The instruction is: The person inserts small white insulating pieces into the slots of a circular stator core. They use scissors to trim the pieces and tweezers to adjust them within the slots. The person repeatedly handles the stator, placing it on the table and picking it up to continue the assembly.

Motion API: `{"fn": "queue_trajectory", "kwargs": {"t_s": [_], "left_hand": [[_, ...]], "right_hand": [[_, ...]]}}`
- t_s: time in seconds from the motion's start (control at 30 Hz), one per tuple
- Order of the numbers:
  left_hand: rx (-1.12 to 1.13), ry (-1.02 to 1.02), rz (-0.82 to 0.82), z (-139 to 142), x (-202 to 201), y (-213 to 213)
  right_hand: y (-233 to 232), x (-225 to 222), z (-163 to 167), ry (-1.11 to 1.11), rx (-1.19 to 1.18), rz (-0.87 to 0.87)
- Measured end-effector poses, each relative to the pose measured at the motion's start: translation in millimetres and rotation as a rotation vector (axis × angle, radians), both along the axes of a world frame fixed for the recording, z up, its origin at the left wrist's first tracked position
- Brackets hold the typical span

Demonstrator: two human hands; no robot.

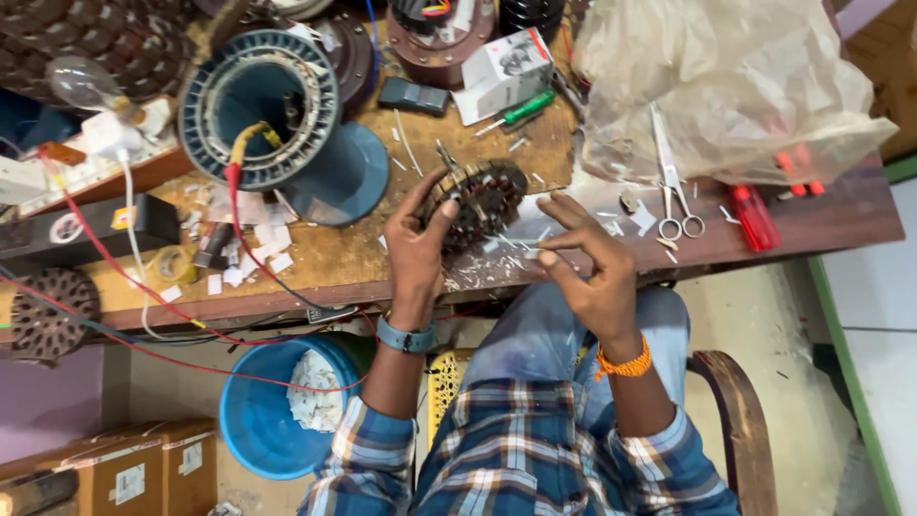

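My left hand (417, 250) grips a round dark motor stator (480, 199) with slotted rim, holding it tilted on the wooden workbench (353, 253). My right hand (585, 272) is just right of it, fingers pinched on a thin white paper strip (521, 244) that points at the stator's lower edge. White paper scraps lie scattered on the bench around both hands.
A blue-grey round fan housing (272, 119) with red and yellow wires stands at left. Scissors (673, 186), a green screwdriver (521, 110), red-handled tools (755, 215), a plastic bag (735, 81), a small box (501, 72) lie about. A blue bucket (267, 406) sits below.
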State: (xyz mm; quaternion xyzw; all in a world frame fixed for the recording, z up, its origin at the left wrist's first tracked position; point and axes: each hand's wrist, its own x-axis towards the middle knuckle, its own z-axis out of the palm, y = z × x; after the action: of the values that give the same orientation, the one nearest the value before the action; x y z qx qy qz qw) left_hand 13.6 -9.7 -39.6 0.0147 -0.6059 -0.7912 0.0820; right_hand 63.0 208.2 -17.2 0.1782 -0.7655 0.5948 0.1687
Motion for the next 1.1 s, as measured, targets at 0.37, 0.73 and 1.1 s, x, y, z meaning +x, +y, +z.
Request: {"fn": "queue_trajectory", "kwargs": {"t_s": [0.37, 0.73, 1.1], "left_hand": [[-0.006, 0.004, -0.108, -23, 20, 0], [-0.661, 0.314, -0.124, 32, 21, 11], [-0.714, 0.380, -0.124, 28, 8, 18]], "right_hand": [[-24, -22, 6, 0.367, 0.488, -0.101], [-14, -24, -4, 0.366, 0.440, -0.035], [17, -36, 20, 0.360, 0.488, 0.151]]}}
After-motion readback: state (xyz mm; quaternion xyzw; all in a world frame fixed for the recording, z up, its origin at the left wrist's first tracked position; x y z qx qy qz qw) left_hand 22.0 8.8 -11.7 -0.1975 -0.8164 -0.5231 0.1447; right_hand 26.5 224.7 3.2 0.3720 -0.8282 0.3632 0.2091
